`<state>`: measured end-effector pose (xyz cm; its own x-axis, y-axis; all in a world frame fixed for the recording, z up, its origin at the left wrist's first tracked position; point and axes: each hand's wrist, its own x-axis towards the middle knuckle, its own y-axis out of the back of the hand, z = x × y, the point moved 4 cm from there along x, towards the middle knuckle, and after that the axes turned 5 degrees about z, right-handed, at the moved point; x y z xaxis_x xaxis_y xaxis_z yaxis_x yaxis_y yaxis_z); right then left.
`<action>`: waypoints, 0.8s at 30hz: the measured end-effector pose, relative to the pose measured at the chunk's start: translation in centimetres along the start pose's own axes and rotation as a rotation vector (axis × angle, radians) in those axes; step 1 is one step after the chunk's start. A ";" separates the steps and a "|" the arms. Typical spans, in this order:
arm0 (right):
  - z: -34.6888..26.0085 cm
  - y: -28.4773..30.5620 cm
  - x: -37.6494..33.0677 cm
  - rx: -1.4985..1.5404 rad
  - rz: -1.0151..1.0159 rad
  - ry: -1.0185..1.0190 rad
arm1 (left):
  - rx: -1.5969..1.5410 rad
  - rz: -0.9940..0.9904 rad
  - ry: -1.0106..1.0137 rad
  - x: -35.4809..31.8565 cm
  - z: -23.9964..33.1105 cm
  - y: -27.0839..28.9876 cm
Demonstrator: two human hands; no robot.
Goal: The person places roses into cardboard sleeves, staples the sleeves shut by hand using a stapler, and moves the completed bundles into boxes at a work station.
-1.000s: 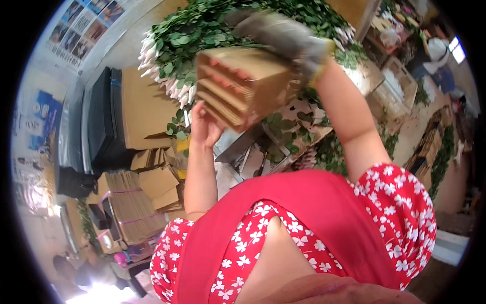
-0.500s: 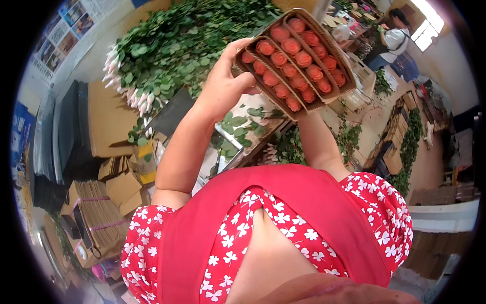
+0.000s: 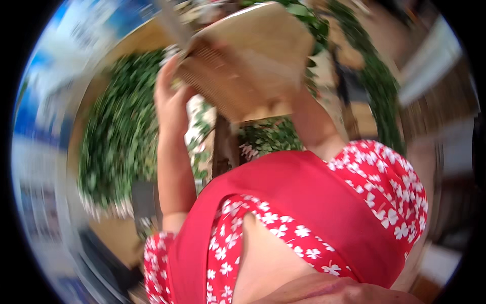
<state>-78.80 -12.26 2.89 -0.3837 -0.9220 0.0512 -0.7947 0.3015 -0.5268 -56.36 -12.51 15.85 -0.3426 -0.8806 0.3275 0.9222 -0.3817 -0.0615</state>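
Observation:
A rose bunch in a brown corrugated cardboard wrap (image 3: pixel 228 81) is held up in front of me, tilted so that the wrap's side faces me. A paler, smooth sheet (image 3: pixel 268 45) covers its upper part. The rose heads are hidden from here. My left hand (image 3: pixel 171 96) grips the left edge of the wrap, its thumb bent against it. Behind the wrap's lower right goes my right forearm (image 3: pixel 319 121); the fingers of that hand are out of sight. Green leaves (image 3: pixel 316 30) show past the wrap's right side.
A large pile of leafy stems (image 3: pixel 119 126) lies to the left, blurred. More greenery (image 3: pixel 271 137) is below the bunch, near my apron. A long row of green foliage (image 3: pixel 377 86) runs along the right. Dark panels (image 3: pixel 101 263) stand at the lower left.
The view has swung to the right and is smeared. The wrapped bunch has tipped, so its coral rose heads no longer show. My left hand keeps its hold.

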 end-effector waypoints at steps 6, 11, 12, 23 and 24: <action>-0.5 11.3 -5.4 -0.073 0.281 0.065 | 0.070 -0.346 -0.105 -0.3 -9.9 -9.0; -3.6 21.0 -18.9 -0.169 0.736 0.135 | -0.139 -0.762 -0.080 -5.2 -16.5 -17.8; -4.4 22.8 -23.4 -0.204 0.869 0.152 | -0.143 -0.874 -0.073 -7.1 -16.5 -20.6; -2.1 23.3 -64.0 -0.234 1.906 0.051 | -0.106 -1.663 -0.700 -35.8 -17.5 -33.0; -1.6 23.5 -66.5 -0.227 1.975 0.032 | -0.111 -1.662 -0.686 -37.6 -17.2 -34.5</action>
<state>-72.70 56.52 -11.56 -0.6528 0.6725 -0.3488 0.6330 0.7371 0.2366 -78.37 28.90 -10.58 -0.6456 0.6532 0.3957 -0.2978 -0.6924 0.6572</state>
